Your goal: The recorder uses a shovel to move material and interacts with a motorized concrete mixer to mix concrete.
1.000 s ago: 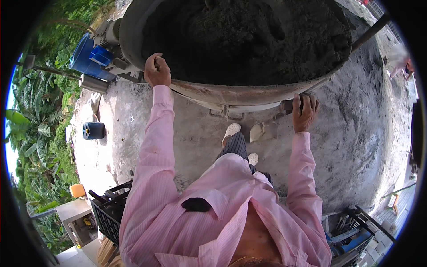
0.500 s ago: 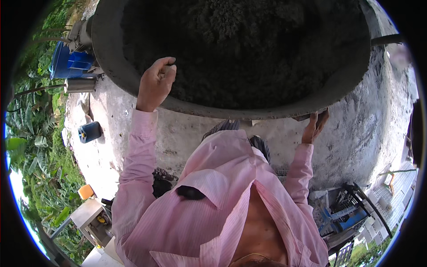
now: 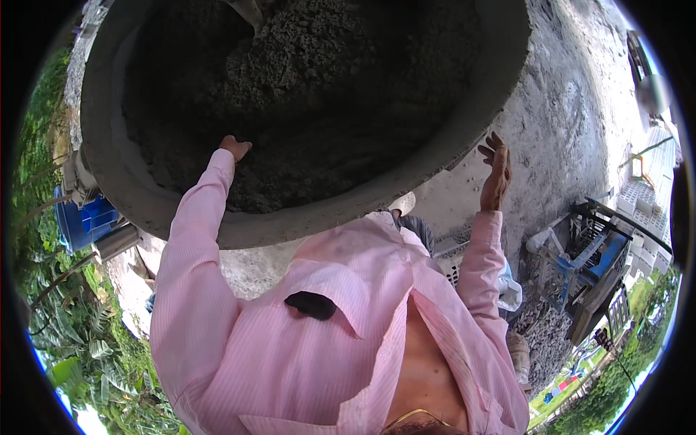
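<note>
A large round grey mixer pan (image 3: 130,185) fills the upper part of the view, its inside dark. In it lies a crumbly grey mix like damp concrete (image 3: 304,58), and a grey blade-like piece (image 3: 247,13) reaches in from the top. My left hand (image 3: 235,148) is over the near left part of the mix, inside the rim, with its fingers curled; whatever they may hold is hidden. Just outside the rim on the right is my right hand (image 3: 496,174), fingers spread and nothing in it.
A blue container (image 3: 85,221) stands left of the pan beside greenery. At the lower right is a blue-and-dark metal frame or machine (image 3: 587,254), with pale stacked blocks (image 3: 644,210) behind it. Rough grey ground (image 3: 562,123) lies to the right.
The view has shifted, so the pan sits further left and lower. My left hand has reached further in over the mix. My right hand has come away from the rim and its fingers have spread.
</note>
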The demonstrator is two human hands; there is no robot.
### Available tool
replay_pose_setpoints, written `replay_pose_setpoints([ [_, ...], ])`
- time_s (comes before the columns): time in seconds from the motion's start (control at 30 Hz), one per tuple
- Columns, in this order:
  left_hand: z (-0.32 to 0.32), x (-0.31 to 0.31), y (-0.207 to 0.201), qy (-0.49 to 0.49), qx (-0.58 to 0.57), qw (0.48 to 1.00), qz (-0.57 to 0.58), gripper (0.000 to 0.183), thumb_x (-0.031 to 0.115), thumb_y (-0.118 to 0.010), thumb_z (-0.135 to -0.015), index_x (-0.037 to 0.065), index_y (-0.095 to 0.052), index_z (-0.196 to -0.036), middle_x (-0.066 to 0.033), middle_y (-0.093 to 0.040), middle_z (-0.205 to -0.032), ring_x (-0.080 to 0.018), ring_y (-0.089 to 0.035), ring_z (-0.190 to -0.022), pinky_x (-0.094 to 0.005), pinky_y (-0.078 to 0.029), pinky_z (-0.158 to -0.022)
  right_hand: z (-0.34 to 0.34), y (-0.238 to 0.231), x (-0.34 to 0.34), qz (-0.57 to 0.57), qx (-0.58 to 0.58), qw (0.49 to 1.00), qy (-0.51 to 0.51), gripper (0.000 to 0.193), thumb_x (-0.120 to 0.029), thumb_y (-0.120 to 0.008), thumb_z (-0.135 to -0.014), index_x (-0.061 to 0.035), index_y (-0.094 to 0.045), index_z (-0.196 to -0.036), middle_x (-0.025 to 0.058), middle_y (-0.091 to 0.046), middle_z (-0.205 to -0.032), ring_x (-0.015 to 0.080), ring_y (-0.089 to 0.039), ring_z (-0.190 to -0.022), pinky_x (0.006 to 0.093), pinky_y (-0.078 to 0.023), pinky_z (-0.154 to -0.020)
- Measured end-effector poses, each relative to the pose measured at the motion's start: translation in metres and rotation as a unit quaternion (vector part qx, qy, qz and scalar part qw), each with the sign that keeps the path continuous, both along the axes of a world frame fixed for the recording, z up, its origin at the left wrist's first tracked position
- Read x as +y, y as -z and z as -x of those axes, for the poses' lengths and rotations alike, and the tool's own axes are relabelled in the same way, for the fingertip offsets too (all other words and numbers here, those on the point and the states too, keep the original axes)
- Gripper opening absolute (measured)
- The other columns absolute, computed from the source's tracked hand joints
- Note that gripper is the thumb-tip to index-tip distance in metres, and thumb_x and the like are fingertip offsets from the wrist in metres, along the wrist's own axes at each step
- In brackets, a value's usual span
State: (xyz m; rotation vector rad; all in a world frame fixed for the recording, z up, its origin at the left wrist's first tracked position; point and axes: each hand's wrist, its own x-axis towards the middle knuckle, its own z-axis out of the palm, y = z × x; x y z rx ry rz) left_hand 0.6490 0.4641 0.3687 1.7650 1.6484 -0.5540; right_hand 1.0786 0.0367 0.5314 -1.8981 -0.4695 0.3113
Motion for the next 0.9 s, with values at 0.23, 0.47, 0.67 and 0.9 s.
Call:
replay_pose_setpoints([
  [0.23,-0.016,-0.004,0.003,-0.104,-0.042,0.991,-0.071,0.067,0.030,-0.078,-0.080,-0.007,-0.053,-0.129,-0.0262,-0.058,-0.130,-0.0367,-0.059,-0.120,-0.0395,-0.048,-0.100,0.000,-0.042,-0.004,-0.012,-0.030,0.995,0.097,0.049,-0.042,-0.050,-0.101,0.0009,-0.063,-0.121,0.0138,-0.069,-0.106,0.0202,-0.067,-0.090,0.0326,-0.047,-0.083],
  [0.47,-0.038,-0.031,-0.015,-0.070,-0.050,0.984,-0.157,0.047,0.026,-0.082,-0.076,0.003,-0.059,-0.110,-0.0212,-0.066,-0.113,-0.0365,-0.064,-0.109,-0.0416,-0.051,-0.094,0.022,-0.078,0.059,-0.050,-0.241,0.969,-0.037,0.019,-0.009,-0.068,-0.090,0.0010,-0.068,-0.106,0.0107,-0.069,-0.096,0.0178,-0.066,-0.085,0.0304,-0.051,-0.077],
  [0.67,-0.050,-0.032,-0.027,-0.058,-0.035,0.988,-0.138,0.053,0.027,-0.082,-0.077,0.003,-0.057,-0.117,-0.0197,-0.064,-0.121,-0.0353,-0.061,-0.115,-0.0417,-0.049,-0.098,0.076,-0.087,0.110,0.023,-0.319,0.909,-0.268,0.022,-0.018,-0.076,-0.082,-0.0047,-0.068,-0.098,0.0085,-0.068,-0.089,0.0228,-0.066,-0.069,0.0330,-0.052,-0.067],
  [0.9,-0.103,-0.061,-0.081,-0.030,-0.302,0.938,0.167,0.053,0.023,-0.072,-0.080,0.007,-0.059,-0.128,-0.0075,-0.066,-0.114,-0.0192,-0.063,-0.102,-0.0337,-0.055,-0.075,0.070,-0.078,0.112,0.135,-0.281,0.909,-0.277,0.034,-0.032,-0.077,-0.080,-0.0071,-0.069,-0.101,0.0081,-0.070,-0.088,0.0244,-0.067,-0.067,0.0355,-0.053,-0.064],
])
